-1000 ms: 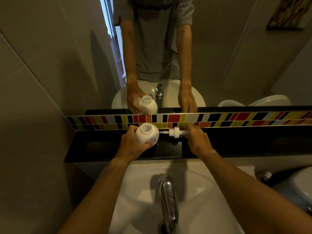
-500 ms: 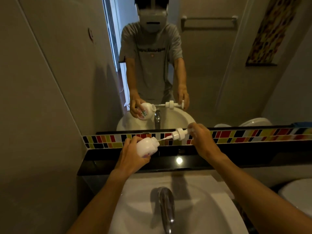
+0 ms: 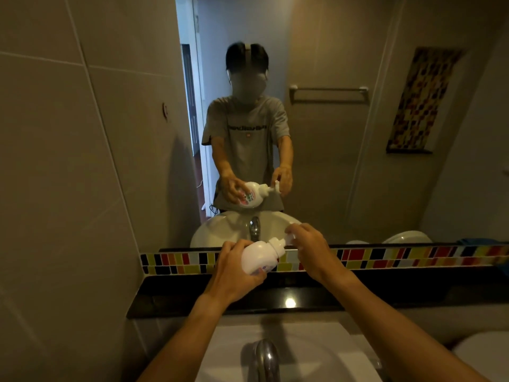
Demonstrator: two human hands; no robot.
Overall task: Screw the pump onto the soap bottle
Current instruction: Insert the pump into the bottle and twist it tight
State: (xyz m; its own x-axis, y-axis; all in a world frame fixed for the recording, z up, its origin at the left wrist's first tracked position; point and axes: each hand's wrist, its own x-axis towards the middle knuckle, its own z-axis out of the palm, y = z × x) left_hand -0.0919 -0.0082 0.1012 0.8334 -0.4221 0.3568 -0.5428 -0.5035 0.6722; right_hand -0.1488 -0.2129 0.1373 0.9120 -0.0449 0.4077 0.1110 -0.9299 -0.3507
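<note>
My left hand [image 3: 234,274] grips a white round soap bottle [image 3: 257,259], tilted with its neck pointing up and to the right. The white pump [image 3: 281,242] sits in the bottle's neck, its collar against the opening and its tube inside the bottle. My right hand [image 3: 309,250] is closed around the pump's head, which is mostly hidden by my fingers. Both are held in the air above a black ledge [image 3: 192,296]. The mirror [image 3: 330,161] behind repeats the same bottle and hands.
A white sink [image 3: 316,351] with a chrome tap [image 3: 265,359] lies below my arms. A strip of coloured tiles [image 3: 399,257] runs under the mirror. A tiled wall [image 3: 68,188] stands close on the left, a toilet lid [image 3: 484,354] at the lower right.
The pump's tube has gone from outside the bottle into its neck, and the collar now meets the opening. Both hands lifted off the ledge and the view tilted upward.
</note>
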